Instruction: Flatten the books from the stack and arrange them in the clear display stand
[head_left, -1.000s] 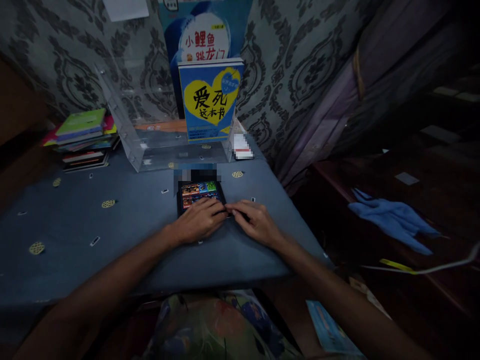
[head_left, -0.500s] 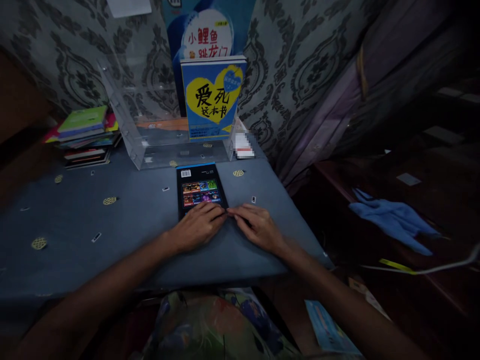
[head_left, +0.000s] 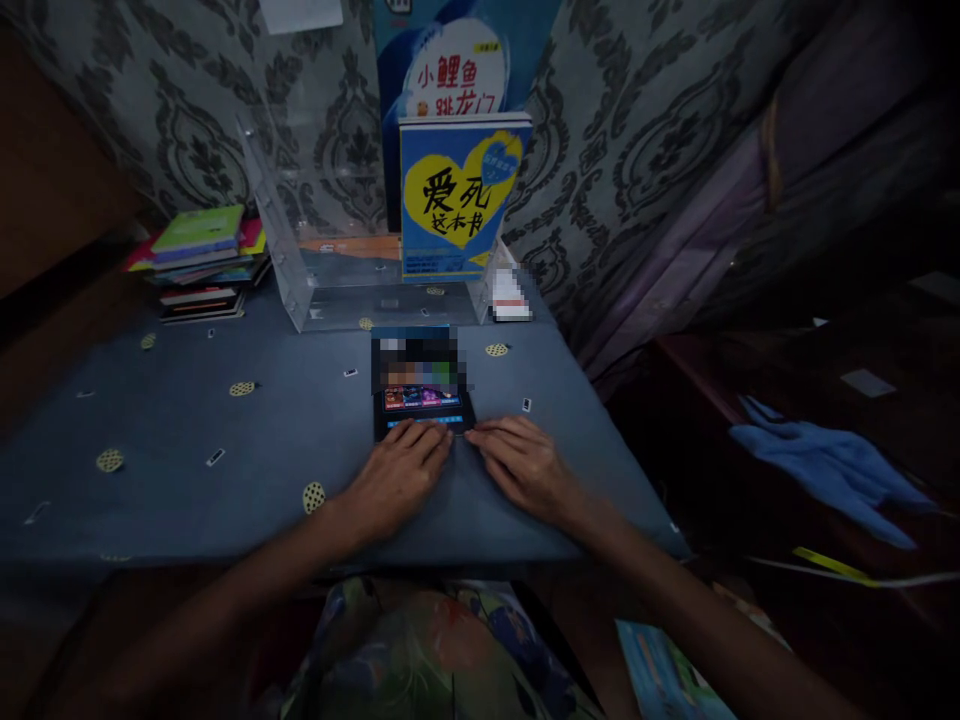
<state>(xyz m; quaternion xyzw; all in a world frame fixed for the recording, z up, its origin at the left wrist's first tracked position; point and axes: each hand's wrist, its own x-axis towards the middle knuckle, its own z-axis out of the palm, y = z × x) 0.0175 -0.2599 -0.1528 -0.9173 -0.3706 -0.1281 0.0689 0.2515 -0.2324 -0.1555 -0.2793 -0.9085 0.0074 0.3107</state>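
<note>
A black book [head_left: 424, 425] with a barcode side up lies flat on the blue patterned tablecloth, its upper part blurred by pixels. Across its near edge rests my left hand [head_left: 409, 465], fingers stretched out flat and close together. My right hand [head_left: 529, 465] is at the near right corner, thumb and fingers pressed together on the book's edge. The near edge is partly hidden under the left fingers. Behind the book stands a clear acrylic rack [head_left: 390, 310] holding a blue book [head_left: 465, 200] with a yellow heart.
A stack of books [head_left: 199, 265] stands at the table's left rear. Behind the blue book is a larger picture book [head_left: 517, 60] against the patterned wall covering. To the right, below table height, lies a blue cloth [head_left: 832, 465]. The table's right edge [head_left: 630, 450] runs beside my right arm.
The camera view has turned a little left, so things appear further right. My left hand has drawn back toward the book's near edge, uncovering more of the cover. Both hands stay at the book.
</note>
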